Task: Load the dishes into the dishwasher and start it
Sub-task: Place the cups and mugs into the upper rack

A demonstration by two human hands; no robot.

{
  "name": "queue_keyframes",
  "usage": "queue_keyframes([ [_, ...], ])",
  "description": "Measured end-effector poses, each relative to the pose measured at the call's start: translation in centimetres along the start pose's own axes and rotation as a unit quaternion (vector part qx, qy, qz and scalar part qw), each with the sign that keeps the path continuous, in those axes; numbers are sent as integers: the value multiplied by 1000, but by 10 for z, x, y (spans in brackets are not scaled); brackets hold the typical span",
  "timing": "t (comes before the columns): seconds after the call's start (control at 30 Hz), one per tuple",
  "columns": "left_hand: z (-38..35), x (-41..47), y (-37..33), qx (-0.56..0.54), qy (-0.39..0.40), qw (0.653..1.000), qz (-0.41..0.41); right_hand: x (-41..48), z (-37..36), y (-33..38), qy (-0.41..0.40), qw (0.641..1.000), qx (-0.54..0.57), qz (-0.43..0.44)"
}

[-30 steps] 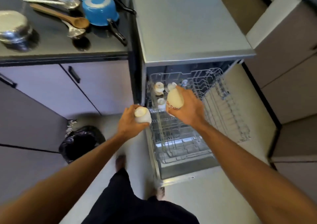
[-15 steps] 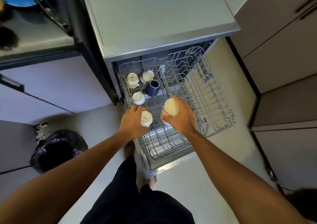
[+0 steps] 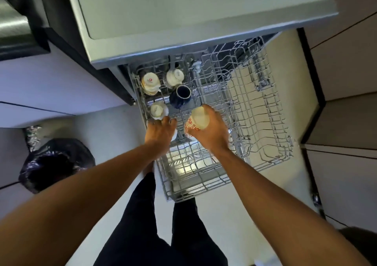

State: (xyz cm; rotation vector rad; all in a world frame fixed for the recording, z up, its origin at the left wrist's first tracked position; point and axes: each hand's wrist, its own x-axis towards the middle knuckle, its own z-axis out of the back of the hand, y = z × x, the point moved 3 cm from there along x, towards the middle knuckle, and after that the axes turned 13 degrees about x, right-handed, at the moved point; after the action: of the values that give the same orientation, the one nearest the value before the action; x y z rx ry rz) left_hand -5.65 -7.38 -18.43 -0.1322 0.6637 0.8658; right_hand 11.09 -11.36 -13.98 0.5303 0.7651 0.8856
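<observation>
Gripping a red-patterned cup (image 3: 196,121) bottom-up, the right hand (image 3: 212,132) is held over the pulled-out wire rack (image 3: 265,123); a small white cup (image 3: 174,134), mostly hidden, is covered by the curled left hand (image 3: 160,133), near three pale cups and a dark blue mug (image 3: 181,96) at far left

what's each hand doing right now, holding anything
Left hand: closed over a small white cup, mostly hidden, at the upper rack.
Right hand: closed around a red-patterned white cup.

Both forearms (image 3: 102,184) are bare with no sleeves, watch or rings showing, and the legs wear dark navy trousers (image 3: 142,225).
</observation>
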Motion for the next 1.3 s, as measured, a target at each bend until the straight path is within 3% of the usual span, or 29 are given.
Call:
queue_keyframes([
  [0.47,-17,14,-8,-5,31,996,81,38,-18,-22,63,993,-2,99],
  [0.63,2,-2,-3,-2,-29,996,81,36,-27,-18,62,991,-5,115],
  [0.73,9,-24,2,-41,-140,987,68,36,-33,-16,57,990,-9,126],
  [0.8,4,-39,9,-83,-235,965,78,37,-38,-16,62,988,-29,138],
  [0.87,-7,-52,19,-130,-270,945,128,38,-42,-17,69,985,-52,148],
  [0.97,-27,-68,29,-286,-234,897,242,39,-47,-19,79,983,-76,150],
  [1.1,-50,-71,26,-542,-166,773,286,41,-51,-21,98,983,-86,128],
  [1.3,-55,-63,14,-598,-132,743,270,56,-54,-17,124,987,-93,43],
])
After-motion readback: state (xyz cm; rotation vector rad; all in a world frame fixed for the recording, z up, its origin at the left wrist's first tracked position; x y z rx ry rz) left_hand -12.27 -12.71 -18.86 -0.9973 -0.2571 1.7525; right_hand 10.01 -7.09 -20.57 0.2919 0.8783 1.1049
